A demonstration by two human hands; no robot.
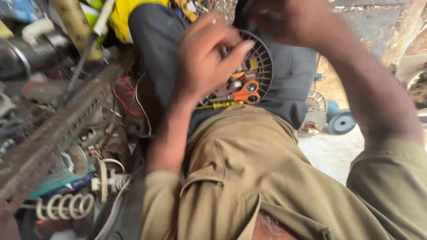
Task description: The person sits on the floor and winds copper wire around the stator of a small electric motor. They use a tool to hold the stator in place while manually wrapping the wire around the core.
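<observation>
Starting on the left, a long rusty metal bar with holes [58, 129] slants across a messy pile of wires and parts. Under it lies a white coiled spring [66, 206] beside some loose white cords — nothing there is being touched. A red wire [122, 95] loops near the person's dark shirt.

Next comes the left hand [204, 58]. Its fingers are bent and reach down into a round black slotted tray [262, 66] that rests on the person's lap, tipped against the shirt — probably so the small tools stay close and do not roll away. The picture is blurry, so I cannot tell if this grip is pinching something or only poking about.

Inside the tray sit orange-handled scissors [247, 92], and a yellow screwdriver [221, 105] pokes out at its lower edge.

Further right, the right hand [284, 20] is up at the top rim of the tray, maybe steadying it. Its fingers are hidden and blurred, so I cannot tell its grip either.

Far right, on the floor, stand a white fan-like wheel [316, 101] and a blue round wheel [341, 122].
</observation>
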